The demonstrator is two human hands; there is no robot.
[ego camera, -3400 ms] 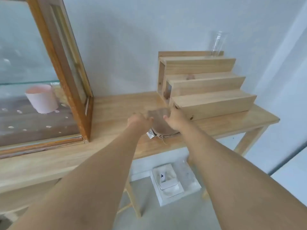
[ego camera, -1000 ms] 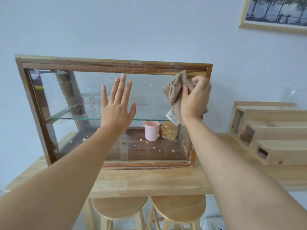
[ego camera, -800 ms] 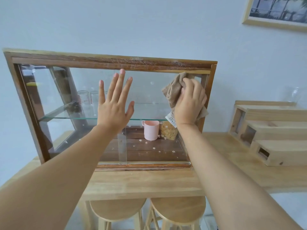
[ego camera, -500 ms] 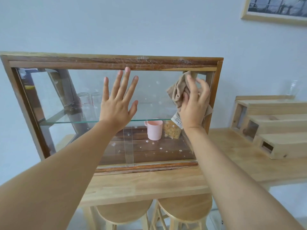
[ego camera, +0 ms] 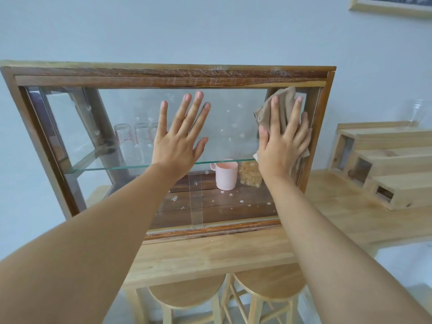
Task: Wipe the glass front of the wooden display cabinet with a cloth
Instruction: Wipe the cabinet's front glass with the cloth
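Note:
The wooden display cabinet (ego camera: pixel 163 77) stands on a light wooden table, and its glass front (ego camera: pixel 229 106) carries pale spots. My right hand (ego camera: pixel 281 146) lies flat with fingers spread over a beige cloth (ego camera: pixel 284 99), pressing it against the glass near the upper right corner. My left hand (ego camera: pixel 181 141) is open, fingers apart, palm against the middle of the glass. Inside, a pink cup (ego camera: pixel 225 173) and a jar of snacks (ego camera: pixel 250 176) sit on the dark floor under a glass shelf.
Clear glasses (ego camera: pixel 131 139) stand on the shelf at the back left. A stepped wooden rack (ego camera: pixel 388 164) sits on the table (ego camera: pixel 210 253) to the right. Two round stools (ego camera: pixel 187 293) are tucked under the table. A framed picture (ego camera: pixel 392 5) hangs top right.
My right hand lifted the cloth from the table, brought it to the cabinet's upper right glass and flattened over it. My left hand stays open against the middle of the glass.

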